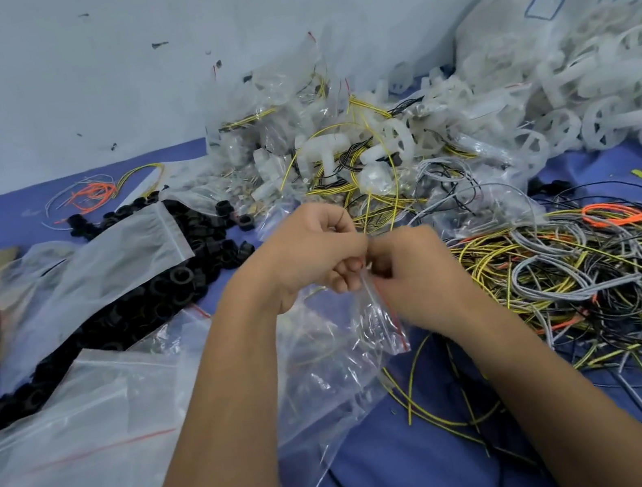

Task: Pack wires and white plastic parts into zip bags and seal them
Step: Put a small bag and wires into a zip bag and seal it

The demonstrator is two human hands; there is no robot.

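both hands, left hand (312, 253) and right hand (414, 269), pinch the top of a small zip bag (379, 318) above the blue table (393, 466).

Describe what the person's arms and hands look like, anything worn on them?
Both forearms are bare up to the bottom edge of the picture, with no sleeves showing. The left hand and right hand are bare too: no gloves, and no watch, bracelet or ring can be seen. No markings show on them.

Zip bag (379, 318) mouth behind hands (359, 253)
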